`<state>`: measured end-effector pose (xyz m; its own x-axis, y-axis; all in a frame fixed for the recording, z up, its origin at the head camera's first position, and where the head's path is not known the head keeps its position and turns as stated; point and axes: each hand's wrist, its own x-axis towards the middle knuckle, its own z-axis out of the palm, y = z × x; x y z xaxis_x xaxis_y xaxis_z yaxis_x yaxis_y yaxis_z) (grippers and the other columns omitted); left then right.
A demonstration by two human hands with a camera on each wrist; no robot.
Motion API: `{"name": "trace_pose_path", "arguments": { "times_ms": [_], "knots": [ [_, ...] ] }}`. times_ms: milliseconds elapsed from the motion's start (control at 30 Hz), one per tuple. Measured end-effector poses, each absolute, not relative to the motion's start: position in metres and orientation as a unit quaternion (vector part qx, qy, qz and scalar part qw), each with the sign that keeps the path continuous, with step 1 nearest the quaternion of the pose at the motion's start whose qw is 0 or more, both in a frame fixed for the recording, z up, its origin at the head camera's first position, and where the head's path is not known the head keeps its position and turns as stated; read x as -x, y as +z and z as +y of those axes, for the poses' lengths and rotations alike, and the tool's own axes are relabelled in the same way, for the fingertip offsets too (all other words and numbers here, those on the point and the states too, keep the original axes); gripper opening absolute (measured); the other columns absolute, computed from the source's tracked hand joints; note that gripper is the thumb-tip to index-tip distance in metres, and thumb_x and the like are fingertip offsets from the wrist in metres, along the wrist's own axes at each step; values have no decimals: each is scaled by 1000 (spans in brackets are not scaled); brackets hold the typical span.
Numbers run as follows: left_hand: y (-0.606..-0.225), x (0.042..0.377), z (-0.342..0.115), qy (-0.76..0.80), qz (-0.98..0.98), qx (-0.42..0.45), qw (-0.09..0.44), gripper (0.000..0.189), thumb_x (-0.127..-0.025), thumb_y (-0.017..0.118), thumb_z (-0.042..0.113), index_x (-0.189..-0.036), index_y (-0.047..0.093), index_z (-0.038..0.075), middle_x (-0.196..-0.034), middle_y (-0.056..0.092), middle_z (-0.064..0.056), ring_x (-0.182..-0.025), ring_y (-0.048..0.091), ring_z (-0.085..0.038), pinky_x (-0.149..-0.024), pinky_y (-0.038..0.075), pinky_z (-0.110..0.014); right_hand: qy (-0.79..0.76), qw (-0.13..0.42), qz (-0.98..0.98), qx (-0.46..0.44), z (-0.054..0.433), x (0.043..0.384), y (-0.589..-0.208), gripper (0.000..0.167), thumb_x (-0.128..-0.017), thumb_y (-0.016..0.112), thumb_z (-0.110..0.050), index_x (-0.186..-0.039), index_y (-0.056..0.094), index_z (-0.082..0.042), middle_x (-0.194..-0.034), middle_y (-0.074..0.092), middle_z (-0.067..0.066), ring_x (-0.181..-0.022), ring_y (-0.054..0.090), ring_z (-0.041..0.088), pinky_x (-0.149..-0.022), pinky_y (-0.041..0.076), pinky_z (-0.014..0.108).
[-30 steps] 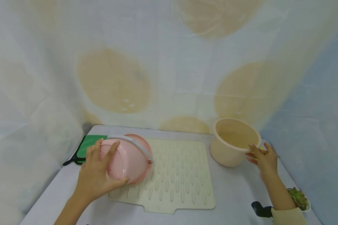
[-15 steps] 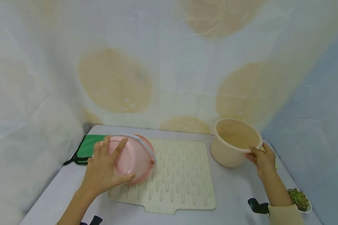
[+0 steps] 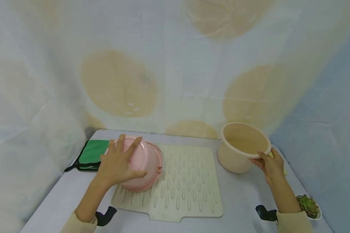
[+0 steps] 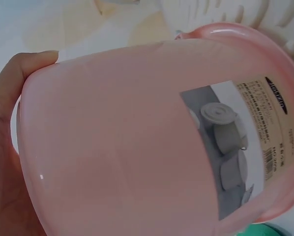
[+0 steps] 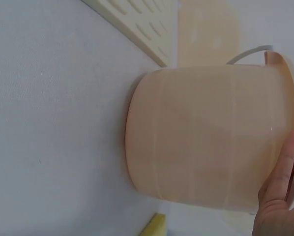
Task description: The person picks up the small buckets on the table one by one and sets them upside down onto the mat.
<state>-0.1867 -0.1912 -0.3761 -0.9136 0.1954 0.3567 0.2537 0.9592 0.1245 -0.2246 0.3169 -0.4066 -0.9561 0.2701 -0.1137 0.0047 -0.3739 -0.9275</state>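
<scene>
A pink plastic bucket (image 3: 152,163) stands bottom up on the left part of a cream ribbed mat (image 3: 189,181), slightly tilted in the head view. My left hand (image 3: 115,166) grips it around the base, thumb and fingers spread over opposite sides. In the left wrist view a printed label (image 4: 230,152) shows on its wall. At the right, a beige bucket (image 3: 233,158) stands upright on the table, its inside visible. My right hand (image 3: 272,166) pinches its near right rim, thumb over the edge and fingers beneath the lip outside. A grey handle (image 5: 250,53) shows beyond that bucket.
A green flat item with black trim (image 3: 93,152) lies left of the pink bucket. A potted succulent (image 3: 308,205) stands at the right table edge. Something yellow (image 5: 154,226) lies beside the beige bucket. Patterned fabric (image 3: 175,81) closes off the back and sides.
My left hand has moved right with the pink bucket, turning it more bottom up; its pale handle has dropped from sight. My right hand has closed on the beige bucket's rim; that bucket has barely moved.
</scene>
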Motion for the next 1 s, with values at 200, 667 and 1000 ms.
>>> {"name": "trace_pose_path", "arguments": {
  "times_ms": [200,667,1000],
  "knots": [
    [-373,199,-188,-81,-981,112,136,110,-61,72,77,-154,28,41,-155,23,-20,-132,29,-49,-62,43,-70,820,83,-555,113,317,223,-408,81,-97,61,-4,-160,11,-11,-87,66,-8,-67,71,8,-65,58,24],
    [-363,221,-181,-87,-987,116,74,109,-61,73,73,-155,29,39,-155,25,-22,-131,31,-51,-60,40,-75,828,83,-546,92,319,222,-408,84,-96,60,-2,-161,9,-15,-99,60,-10,-70,71,11,-67,59,27],
    [-357,234,-176,-72,-992,101,10,108,-64,69,74,-156,26,38,-159,20,-23,-136,28,-54,-68,39,-77,824,75,-553,95,320,221,-409,81,-98,57,-1,-161,8,-17,-104,56,-8,-69,70,11,-68,59,26]
  ]
}}
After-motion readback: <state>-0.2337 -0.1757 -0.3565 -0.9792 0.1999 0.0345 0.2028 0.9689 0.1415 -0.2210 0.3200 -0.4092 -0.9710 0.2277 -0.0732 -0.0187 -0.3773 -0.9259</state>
